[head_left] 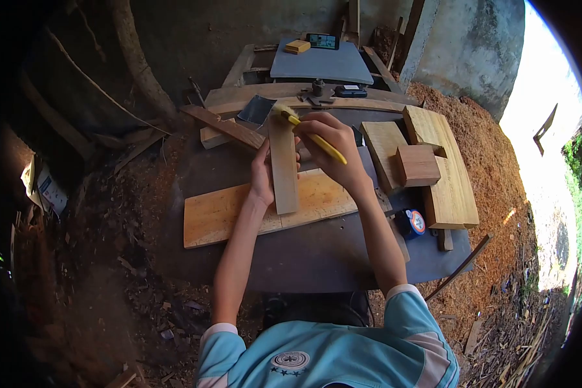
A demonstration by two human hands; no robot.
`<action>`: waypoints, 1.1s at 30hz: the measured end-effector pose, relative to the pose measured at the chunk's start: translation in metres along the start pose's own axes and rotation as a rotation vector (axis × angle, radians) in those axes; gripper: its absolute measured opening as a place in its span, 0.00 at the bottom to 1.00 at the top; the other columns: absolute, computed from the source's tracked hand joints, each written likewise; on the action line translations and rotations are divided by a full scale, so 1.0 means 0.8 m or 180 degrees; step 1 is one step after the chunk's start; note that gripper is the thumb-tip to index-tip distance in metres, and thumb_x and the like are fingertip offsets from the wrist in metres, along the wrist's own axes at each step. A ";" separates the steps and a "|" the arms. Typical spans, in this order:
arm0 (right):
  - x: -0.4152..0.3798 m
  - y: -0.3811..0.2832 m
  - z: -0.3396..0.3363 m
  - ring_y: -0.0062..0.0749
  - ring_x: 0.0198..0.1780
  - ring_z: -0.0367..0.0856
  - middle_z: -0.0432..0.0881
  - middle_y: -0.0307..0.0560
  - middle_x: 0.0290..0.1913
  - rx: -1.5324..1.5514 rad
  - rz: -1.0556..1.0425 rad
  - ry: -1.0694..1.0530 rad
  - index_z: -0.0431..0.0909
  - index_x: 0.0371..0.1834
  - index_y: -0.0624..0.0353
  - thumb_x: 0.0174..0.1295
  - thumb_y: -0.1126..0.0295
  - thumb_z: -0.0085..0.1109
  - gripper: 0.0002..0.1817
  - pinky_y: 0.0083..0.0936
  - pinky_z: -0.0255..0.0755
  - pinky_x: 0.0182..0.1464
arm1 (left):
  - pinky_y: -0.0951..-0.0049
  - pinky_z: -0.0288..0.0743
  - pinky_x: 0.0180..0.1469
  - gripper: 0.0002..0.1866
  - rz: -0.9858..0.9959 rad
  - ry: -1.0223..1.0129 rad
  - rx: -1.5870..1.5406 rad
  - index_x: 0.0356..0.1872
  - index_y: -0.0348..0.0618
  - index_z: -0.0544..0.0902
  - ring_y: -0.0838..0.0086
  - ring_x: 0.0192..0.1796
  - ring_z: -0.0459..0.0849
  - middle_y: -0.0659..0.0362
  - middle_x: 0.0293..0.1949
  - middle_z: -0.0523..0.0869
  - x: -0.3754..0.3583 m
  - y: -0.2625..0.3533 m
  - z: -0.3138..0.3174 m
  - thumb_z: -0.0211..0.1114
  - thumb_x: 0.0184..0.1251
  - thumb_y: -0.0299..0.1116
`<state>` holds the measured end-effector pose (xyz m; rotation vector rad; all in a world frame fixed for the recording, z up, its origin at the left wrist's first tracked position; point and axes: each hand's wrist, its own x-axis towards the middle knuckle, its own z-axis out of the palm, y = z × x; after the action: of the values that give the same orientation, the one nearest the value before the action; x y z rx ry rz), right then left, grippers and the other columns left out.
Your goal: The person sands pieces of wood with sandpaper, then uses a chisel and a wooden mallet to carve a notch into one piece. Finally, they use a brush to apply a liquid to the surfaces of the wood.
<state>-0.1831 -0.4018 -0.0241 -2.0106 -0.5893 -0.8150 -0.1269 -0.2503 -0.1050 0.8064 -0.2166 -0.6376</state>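
Observation:
My left hand [262,173] holds a narrow, pale wooden piece [282,171] raised over a wider board, its fingers wrapped behind the edges. My right hand [333,145] grips a brush with a yellow handle [328,149], and its pale bristles touch the top end of the wooden piece. Beneath both hands, the wide light board [216,216] lies across the dark table [304,258]. A dark square sheet [257,109] lies just behind my left hand.
Thick wooden blocks [449,187] and a brown block [418,166] stand at the right, near a blue tape measure [412,223]. Behind are a curved wooden piece [368,103], a small dark case [350,91], and a grey board [320,63] bearing a phone [323,41].

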 end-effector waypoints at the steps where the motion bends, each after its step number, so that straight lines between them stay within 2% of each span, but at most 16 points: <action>1: 0.003 0.004 0.001 0.37 0.40 0.80 0.78 0.48 0.40 -0.0220 -0.0333 0.0278 0.79 0.35 0.63 0.49 0.79 0.58 0.08 0.26 0.74 0.42 | 0.71 0.78 0.33 0.32 0.0010 -0.0018 0.0046 0.49 0.45 0.75 0.73 0.32 0.81 0.58 0.33 0.80 0.001 0.004 0.005 0.48 0.59 0.63; 5: 0.000 -0.011 -0.013 0.37 0.44 0.79 0.77 0.49 0.41 -0.0039 -0.0100 -0.0318 0.79 0.35 0.63 0.51 0.75 0.59 0.08 0.27 0.73 0.44 | 0.71 0.77 0.33 0.32 0.0184 0.0292 0.0073 0.48 0.45 0.75 0.74 0.33 0.80 0.58 0.32 0.79 0.000 0.000 0.005 0.48 0.58 0.64; 9: -0.001 -0.017 -0.053 0.37 0.40 0.80 0.79 0.51 0.45 0.0771 0.0317 -0.2301 0.79 0.37 0.64 0.49 0.73 0.62 0.12 0.28 0.73 0.44 | 0.72 0.77 0.34 0.35 0.0385 0.0040 -0.0102 0.53 0.42 0.72 0.75 0.33 0.79 0.58 0.33 0.78 0.003 -0.001 0.005 0.48 0.58 0.64; 13: 0.005 -0.034 -0.029 0.39 0.40 0.82 0.81 0.50 0.39 -0.0011 -0.0167 -0.0297 0.80 0.34 0.63 0.51 0.76 0.61 0.07 0.30 0.74 0.43 | 0.74 0.76 0.35 0.36 0.0333 -0.0277 -0.0232 0.59 0.44 0.67 0.76 0.35 0.77 0.58 0.33 0.77 -0.003 -0.002 0.009 0.46 0.61 0.63; 14: 0.007 -0.033 -0.037 0.41 0.41 0.81 0.81 0.51 0.41 0.0083 -0.0318 -0.1295 0.79 0.35 0.63 0.52 0.79 0.59 0.07 0.30 0.74 0.42 | 0.74 0.76 0.36 0.35 0.0357 -0.0315 -0.0346 0.59 0.44 0.67 0.76 0.35 0.77 0.58 0.34 0.77 -0.002 -0.004 0.005 0.46 0.61 0.63; 16: -0.001 -0.040 -0.033 0.43 0.43 0.80 0.79 0.53 0.45 0.0663 -0.0251 -0.1697 0.78 0.36 0.64 0.50 0.79 0.59 0.09 0.30 0.74 0.43 | 0.72 0.76 0.41 0.35 0.0404 -0.0782 -0.0585 0.60 0.45 0.66 0.76 0.40 0.77 0.58 0.39 0.76 0.007 0.000 -0.007 0.48 0.61 0.62; 17: -0.004 -0.045 -0.027 0.44 0.43 0.80 0.78 0.53 0.46 0.0965 -0.0225 -0.1887 0.78 0.36 0.64 0.49 0.79 0.59 0.10 0.31 0.74 0.43 | 0.72 0.75 0.43 0.35 0.0529 -0.0453 -0.0485 0.60 0.45 0.66 0.75 0.41 0.76 0.58 0.40 0.76 0.007 -0.004 -0.009 0.48 0.61 0.61; 18: -0.006 -0.050 -0.009 0.43 0.42 0.80 0.80 0.53 0.43 0.0341 -0.0534 -0.0840 0.78 0.36 0.63 0.47 0.80 0.59 0.11 0.31 0.74 0.43 | 0.71 0.75 0.45 0.34 0.0650 -0.0123 -0.0388 0.60 0.46 0.65 0.75 0.42 0.76 0.59 0.40 0.75 0.004 -0.005 0.003 0.49 0.61 0.61; 20: -0.005 -0.054 0.001 0.43 0.42 0.80 0.80 0.53 0.42 -0.0238 -0.0432 -0.1058 0.78 0.36 0.63 0.48 0.80 0.59 0.10 0.31 0.74 0.43 | 0.70 0.72 0.50 0.36 0.0763 0.0088 -0.0156 0.61 0.46 0.64 0.75 0.45 0.73 0.60 0.39 0.73 -0.006 0.001 0.023 0.51 0.60 0.62; 22: -0.007 -0.059 -0.003 0.43 0.41 0.81 0.80 0.52 0.41 -0.0307 -0.0265 -0.1753 0.77 0.35 0.64 0.50 0.80 0.59 0.08 0.30 0.75 0.42 | 0.69 0.69 0.55 0.35 0.0583 -0.1487 -0.0916 0.63 0.50 0.60 0.72 0.52 0.72 0.58 0.47 0.72 0.011 -0.006 -0.009 0.47 0.62 0.62; 24: -0.007 -0.070 -0.013 0.42 0.40 0.81 0.81 0.50 0.40 0.0213 -0.0308 -0.1105 0.77 0.34 0.64 0.49 0.80 0.60 0.08 0.30 0.75 0.42 | 0.71 0.66 0.59 0.36 0.0544 -0.2345 -0.1004 0.65 0.56 0.56 0.74 0.59 0.69 0.60 0.52 0.71 0.019 0.001 -0.032 0.48 0.60 0.64; 26: -0.005 -0.073 -0.013 0.38 0.39 0.82 0.82 0.47 0.38 0.0144 -0.0216 -0.0226 0.78 0.33 0.63 0.50 0.79 0.60 0.07 0.28 0.75 0.42 | 0.72 0.68 0.55 0.38 0.0841 -0.1117 0.0059 0.65 0.55 0.56 0.75 0.54 0.71 0.60 0.49 0.72 0.010 0.002 -0.034 0.49 0.58 0.65; 27: -0.005 -0.073 -0.016 0.38 0.39 0.82 0.82 0.48 0.38 0.0289 -0.0190 -0.0373 0.78 0.33 0.63 0.50 0.78 0.61 0.07 0.27 0.75 0.42 | 0.73 0.70 0.53 0.39 0.0974 -0.0497 0.0556 0.65 0.55 0.56 0.76 0.52 0.73 0.60 0.47 0.72 0.002 0.002 -0.025 0.50 0.57 0.66; 28: -0.004 -0.075 -0.023 0.38 0.40 0.82 0.82 0.48 0.39 0.0428 -0.0160 -0.0526 0.77 0.33 0.62 0.50 0.78 0.61 0.07 0.26 0.75 0.42 | 0.81 0.66 0.29 0.38 0.1313 -0.0070 0.0373 0.60 0.47 0.63 0.85 0.32 0.71 0.66 0.33 0.72 -0.007 0.007 0.002 0.60 0.54 0.60; 30: -0.002 -0.086 -0.040 0.37 0.41 0.82 0.82 0.51 0.41 0.0665 0.0058 -0.0761 0.76 0.31 0.63 0.50 0.77 0.62 0.06 0.23 0.76 0.42 | 0.82 0.66 0.29 0.37 0.1570 -0.0015 0.0675 0.58 0.44 0.65 0.85 0.31 0.71 0.66 0.33 0.74 -0.010 0.013 0.015 0.66 0.52 0.54; 33: -0.009 -0.082 -0.053 0.36 0.37 0.83 0.82 0.49 0.34 0.1133 0.0461 0.0250 0.76 0.35 0.63 0.50 0.75 0.63 0.10 0.24 0.75 0.36 | 0.83 0.66 0.31 0.37 0.1850 -0.0276 0.1399 0.59 0.39 0.67 0.87 0.30 0.71 0.66 0.35 0.76 -0.016 0.025 0.008 0.74 0.48 0.39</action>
<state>-0.2452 -0.4044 0.0237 -1.6672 -0.4981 -0.6475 -0.1309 -0.2360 -0.0851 1.0760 -0.6588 -0.0692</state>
